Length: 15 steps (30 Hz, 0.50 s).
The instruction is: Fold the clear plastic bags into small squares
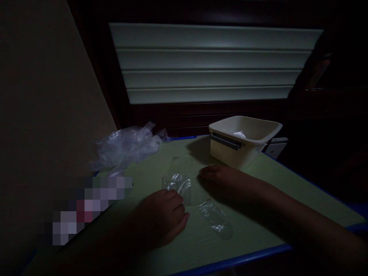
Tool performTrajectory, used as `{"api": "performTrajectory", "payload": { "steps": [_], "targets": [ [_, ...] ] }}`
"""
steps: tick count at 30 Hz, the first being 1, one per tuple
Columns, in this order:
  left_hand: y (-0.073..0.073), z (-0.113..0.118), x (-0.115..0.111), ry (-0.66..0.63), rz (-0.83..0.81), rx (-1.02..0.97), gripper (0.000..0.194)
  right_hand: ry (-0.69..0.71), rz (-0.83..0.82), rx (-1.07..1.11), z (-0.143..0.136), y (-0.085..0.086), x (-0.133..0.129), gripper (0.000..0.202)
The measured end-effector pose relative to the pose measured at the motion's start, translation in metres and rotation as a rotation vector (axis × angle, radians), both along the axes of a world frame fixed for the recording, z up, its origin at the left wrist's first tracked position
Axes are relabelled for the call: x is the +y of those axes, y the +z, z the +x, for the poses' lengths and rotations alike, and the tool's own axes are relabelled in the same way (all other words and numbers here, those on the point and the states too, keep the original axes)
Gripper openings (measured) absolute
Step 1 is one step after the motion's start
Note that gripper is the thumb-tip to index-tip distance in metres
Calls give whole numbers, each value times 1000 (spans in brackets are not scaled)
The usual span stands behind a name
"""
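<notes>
While curling the left hand (166, 214) against a clear bag (182, 183), rests the right hand (220, 178) on the surface (172, 251) near a tub (225, 154); cannot tell if pinching with either.

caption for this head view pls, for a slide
Left hand on clear plastic, right hand beside an open pale bin.

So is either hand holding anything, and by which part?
The left hand covers the near edge of a clear plastic bag; whether it grips can't be told. The right hand shows nothing held.
</notes>
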<state>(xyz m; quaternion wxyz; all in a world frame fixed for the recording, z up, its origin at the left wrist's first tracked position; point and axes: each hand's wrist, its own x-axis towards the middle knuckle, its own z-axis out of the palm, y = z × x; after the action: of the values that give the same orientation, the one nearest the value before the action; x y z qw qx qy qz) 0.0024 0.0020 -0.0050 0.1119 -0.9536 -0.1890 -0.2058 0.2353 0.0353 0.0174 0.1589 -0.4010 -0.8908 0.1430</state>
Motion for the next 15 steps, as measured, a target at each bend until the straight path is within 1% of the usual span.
{"api": "performTrajectory", "payload": {
  "steps": [3, 6, 9, 11, 15],
  "targets": [
    [-1, -3, 4, 30, 21, -34, 25, 40, 107, -138, -5, -1, -2, 20],
    [1, -3, 3, 35, 14, -45, 21, 8, 140, -155, -11, -2, -5, 20],
    [3, -1, 0, 8, -25, -20, 19, 12, 139, -144, -11, 1, -8, 18],
    [3, 0, -2, -14, -49, 8, 18, 77, 93, -108, -8, 7, -9, 17],
    [3, 1, -3, -41, -54, 28, 18, 285, -121, 28, -1, 16, -12, 28]
  ]
}}
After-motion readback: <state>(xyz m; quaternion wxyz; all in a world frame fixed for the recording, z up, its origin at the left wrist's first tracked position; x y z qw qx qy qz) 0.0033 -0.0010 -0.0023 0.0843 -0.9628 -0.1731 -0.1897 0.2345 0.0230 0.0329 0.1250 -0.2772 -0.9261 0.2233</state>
